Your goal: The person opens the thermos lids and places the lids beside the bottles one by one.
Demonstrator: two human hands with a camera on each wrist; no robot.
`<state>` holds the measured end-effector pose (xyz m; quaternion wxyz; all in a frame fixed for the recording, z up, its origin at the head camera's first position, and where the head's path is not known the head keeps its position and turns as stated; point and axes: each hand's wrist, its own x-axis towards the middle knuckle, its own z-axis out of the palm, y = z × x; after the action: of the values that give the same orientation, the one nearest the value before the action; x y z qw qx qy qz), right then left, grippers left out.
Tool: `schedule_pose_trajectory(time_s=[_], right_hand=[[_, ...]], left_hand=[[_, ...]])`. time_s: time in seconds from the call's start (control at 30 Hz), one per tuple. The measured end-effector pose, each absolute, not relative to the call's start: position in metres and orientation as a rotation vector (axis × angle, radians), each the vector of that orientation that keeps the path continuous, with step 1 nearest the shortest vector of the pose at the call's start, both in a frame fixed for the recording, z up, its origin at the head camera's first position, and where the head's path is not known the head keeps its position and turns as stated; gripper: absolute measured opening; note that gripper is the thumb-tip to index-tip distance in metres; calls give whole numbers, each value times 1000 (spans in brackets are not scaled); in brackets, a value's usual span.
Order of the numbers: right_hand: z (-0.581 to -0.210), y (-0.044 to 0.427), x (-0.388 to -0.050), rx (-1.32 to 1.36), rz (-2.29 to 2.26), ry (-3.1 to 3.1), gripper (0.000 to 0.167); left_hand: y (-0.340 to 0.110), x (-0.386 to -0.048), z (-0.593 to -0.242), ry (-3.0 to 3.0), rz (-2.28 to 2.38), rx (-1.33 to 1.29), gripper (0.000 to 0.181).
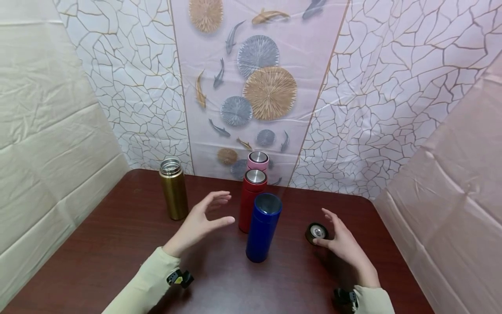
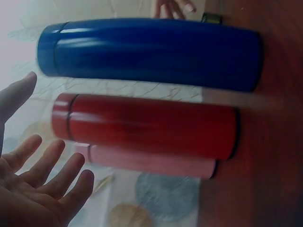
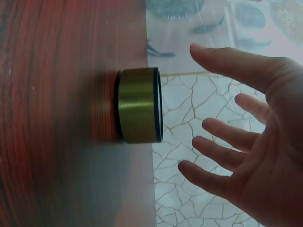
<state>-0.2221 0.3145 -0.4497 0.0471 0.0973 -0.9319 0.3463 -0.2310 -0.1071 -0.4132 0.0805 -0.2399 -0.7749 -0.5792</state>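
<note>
Pale sleeves (image 1: 145,281) lie nearest, and beyond the right one a gold lid (image 1: 317,232) (black-edged, silvery inside facing up) sits on the table (image 1: 215,279). Your right hand (image 1: 347,244) is just beside it, thumb and fingers apart, gripping nothing; your left hand (image 1: 198,224) spreads likewise, near the red bottle (image 1: 249,203). Between them stands the blue bottle (image 1: 262,231), a pink bottle (image 1: 258,158) behind the red; an uncapped gold bottle (image 1: 175,194) stands farther left.

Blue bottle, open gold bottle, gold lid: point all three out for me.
Blue bottle (image 1: 263,229): head view, middle of its body.
Open gold bottle (image 1: 175,196): head view, middle of its body.
Gold lid (image 3: 137,106): right wrist view, on its side wall.
</note>
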Motion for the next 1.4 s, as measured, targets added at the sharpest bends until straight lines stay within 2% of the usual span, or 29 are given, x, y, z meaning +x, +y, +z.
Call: schedule_pose_trajectory(time_s=[0.97, 1.4], right_hand=[[-454, 297, -217, 382, 1124, -2878, 89], [-453, 297, -217, 250, 1162, -2867, 70]], left_hand=[[-58, -240, -460, -2527, -1940, -944, 80], [-43, -245, -472, -2583, -1963, -1001, 76]])
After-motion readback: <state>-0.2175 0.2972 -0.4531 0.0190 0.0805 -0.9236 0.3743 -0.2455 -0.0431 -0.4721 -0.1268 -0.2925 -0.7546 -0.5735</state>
